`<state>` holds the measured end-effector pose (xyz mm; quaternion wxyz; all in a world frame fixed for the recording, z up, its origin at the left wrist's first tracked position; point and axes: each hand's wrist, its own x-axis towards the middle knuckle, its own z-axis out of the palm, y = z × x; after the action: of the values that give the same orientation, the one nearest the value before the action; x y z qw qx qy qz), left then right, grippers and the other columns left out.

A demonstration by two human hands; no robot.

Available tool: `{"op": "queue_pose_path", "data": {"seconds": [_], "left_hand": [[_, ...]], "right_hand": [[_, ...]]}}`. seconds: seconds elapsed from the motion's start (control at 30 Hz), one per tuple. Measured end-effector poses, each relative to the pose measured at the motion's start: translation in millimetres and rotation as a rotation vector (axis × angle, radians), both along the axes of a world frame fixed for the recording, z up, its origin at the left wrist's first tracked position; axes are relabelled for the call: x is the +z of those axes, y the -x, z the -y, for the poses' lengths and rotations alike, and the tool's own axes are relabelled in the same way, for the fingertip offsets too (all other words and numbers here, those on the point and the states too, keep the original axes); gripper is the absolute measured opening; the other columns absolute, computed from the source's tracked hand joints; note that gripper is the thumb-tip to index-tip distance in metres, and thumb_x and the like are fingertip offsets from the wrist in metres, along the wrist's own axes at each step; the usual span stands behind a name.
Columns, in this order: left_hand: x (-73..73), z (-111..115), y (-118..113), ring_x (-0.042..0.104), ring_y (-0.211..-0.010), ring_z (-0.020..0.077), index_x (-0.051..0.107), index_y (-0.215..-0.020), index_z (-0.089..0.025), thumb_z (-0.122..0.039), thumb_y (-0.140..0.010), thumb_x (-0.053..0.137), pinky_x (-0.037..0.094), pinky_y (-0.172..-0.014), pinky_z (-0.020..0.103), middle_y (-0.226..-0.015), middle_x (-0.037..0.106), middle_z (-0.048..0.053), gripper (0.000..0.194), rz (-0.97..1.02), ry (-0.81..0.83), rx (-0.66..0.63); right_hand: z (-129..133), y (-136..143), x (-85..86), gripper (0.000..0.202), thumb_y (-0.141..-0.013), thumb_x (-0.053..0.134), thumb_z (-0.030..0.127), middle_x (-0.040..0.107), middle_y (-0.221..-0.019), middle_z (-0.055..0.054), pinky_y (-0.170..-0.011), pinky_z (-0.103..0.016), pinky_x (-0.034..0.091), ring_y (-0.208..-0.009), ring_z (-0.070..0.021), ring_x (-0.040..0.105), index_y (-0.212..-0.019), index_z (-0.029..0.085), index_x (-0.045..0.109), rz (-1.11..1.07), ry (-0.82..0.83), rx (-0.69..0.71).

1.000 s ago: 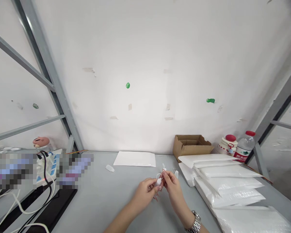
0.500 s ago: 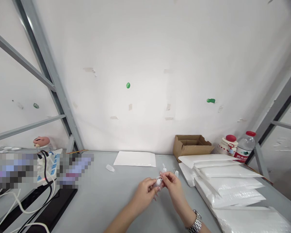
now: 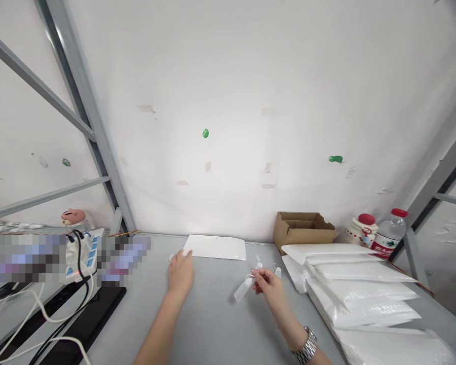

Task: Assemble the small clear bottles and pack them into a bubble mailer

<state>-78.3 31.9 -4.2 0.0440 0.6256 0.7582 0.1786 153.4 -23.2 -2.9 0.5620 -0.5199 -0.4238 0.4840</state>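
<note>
- Right hand (image 3: 268, 286), just right of centre near the bottom of the frame: fingertips pinched on the top end of a small clear bottle (image 3: 242, 290), which hangs tilted above the grey table (image 3: 213, 324).
- Left hand (image 3: 180, 274), left of centre: fingers loosely spread, over a small clear piece (image 3: 172, 257) beside the white sheet (image 3: 215, 247); contact uncertain.
- Bottle judged light, smooth, probably slippery plastic; holding at the neck seems securest.

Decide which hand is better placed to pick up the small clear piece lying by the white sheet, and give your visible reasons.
Left. The left hand is stretched out with its fingertips at the small clear piece beside the white sheet. The right hand already pinches a small clear bottle.
</note>
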Motion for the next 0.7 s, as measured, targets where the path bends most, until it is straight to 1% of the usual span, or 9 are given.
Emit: {"op": "queue_pose_path", "data": {"seconds": [0.03,0.1,0.17,0.23,0.37,0.43,0.53,0.63,0.7], "left_hand": [[-4.0,-4,12,0.038,-0.122,0.0314,0.053,-0.12,-0.013,-0.006,-0.08,0.033,0.034,-0.094,0.045,-0.135,0.041,0.017,0.046,-0.033,0.021,0.053],[-11.0,-9,29,0.037,-0.123,0.0297,0.052,-0.121,-0.015,-0.002,-0.078,0.031,0.035,-0.094,0.044,-0.135,0.042,0.014,0.05,-0.055,0.039,0.085],[-14.4,-9,37,0.037,-0.124,0.0254,0.053,-0.12,-0.017,0.0,-0.078,0.031,0.035,-0.096,0.038,-0.133,0.046,0.01,0.051,-0.067,0.04,0.09],[-14.0,-8,39,0.041,-0.121,0.0244,0.056,-0.116,-0.017,-0.001,-0.077,0.032,0.036,-0.094,0.036,-0.129,0.05,0.009,0.049,-0.071,0.039,0.098],[-7.5,-7,32,0.051,-0.108,0.0305,0.061,-0.106,-0.016,-0.011,-0.078,0.038,0.04,-0.085,0.043,-0.121,0.055,0.013,0.037,-0.048,0.041,0.117],[-5.0,-7,27,0.053,-0.103,0.0305,0.062,-0.104,-0.017,-0.014,-0.079,0.041,0.04,-0.083,0.044,-0.115,0.059,0.013,0.033,-0.024,0.033,0.1],[-5.0,-6,19,0.053,-0.102,0.0275,0.061,-0.105,-0.019,-0.004,-0.076,0.038,0.04,-0.084,0.041,-0.112,0.06,0.011,0.04,0.03,0.012,0.063],[-9.0,-6,9,0.053,-0.104,0.0262,0.061,-0.105,-0.017,0.006,-0.072,0.035,0.04,-0.085,0.04,-0.114,0.056,0.012,0.048,0.119,-0.015,0.021],[-12.7,-6,-1,0.052,-0.105,0.0237,0.059,-0.106,-0.015,0.008,-0.07,0.034,0.04,-0.088,0.037,-0.116,0.053,0.012,0.05,0.203,-0.034,-0.036]], "right_hand": [[1,0,1.4,0.039,-0.057,0.067,0.057,0.057,-0.049,0.002,-0.049,-0.029,0.043,-0.044,-0.0147,0.052,-0.059,0.02,0.056,-0.048,0.017,0.037],[4,2,4.9,0.038,-0.061,0.066,0.056,0.063,-0.058,0.0,-0.05,-0.03,0.045,-0.043,-0.014,0.053,-0.064,0.02,0.055,-0.154,0.054,0.129],[6,4,8.2,0.038,-0.064,0.064,0.055,0.066,-0.066,-0.001,-0.05,-0.03,0.046,-0.04,-0.0125,0.053,-0.068,0.019,0.053,-0.221,0.08,0.204],[8,5,9.7,0.038,-0.064,0.064,0.054,0.067,-0.067,-0.001,-0.047,-0.028,0.044,-0.038,-0.0106,0.051,-0.068,0.019,0.051,-0.231,0.102,0.218],[8,3,8.4,0.032,-0.065,0.066,0.047,0.061,-0.057,0.002,-0.046,-0.021,0.038,-0.044,-0.0095,0.049,-0.063,0.019,0.051,-0.208,0.12,0.146],[8,2,6.8,0.029,-0.065,0.066,0.043,0.056,-0.052,0.003,-0.048,-0.021,0.04,-0.05,-0.0109,0.052,-0.061,0.019,0.051,-0.245,0.129,0.15],[9,3,4.7,0.027,-0.065,0.065,0.042,0.05,-0.047,0.005,-0.044,-0.021,0.039,-0.045,-0.0111,0.05,-0.063,0.02,0.05,-0.362,0.221,0.234],[12,7,3.9,0.029,-0.067,0.063,0.045,0.043,-0.044,0.008,-0.032,-0.017,0.024,-0.032,-0.0059,0.035,-0.066,0.02,0.048,-0.389,0.303,0.291],[14,11,4.4,0.031,-0.069,0.061,0.049,0.038,-0.042,0.01,-0.03,-0.015,0.015,-0.03,-0.0032,0.026,-0.07,0.02,0.05,-0.361,0.329,0.312]]}}
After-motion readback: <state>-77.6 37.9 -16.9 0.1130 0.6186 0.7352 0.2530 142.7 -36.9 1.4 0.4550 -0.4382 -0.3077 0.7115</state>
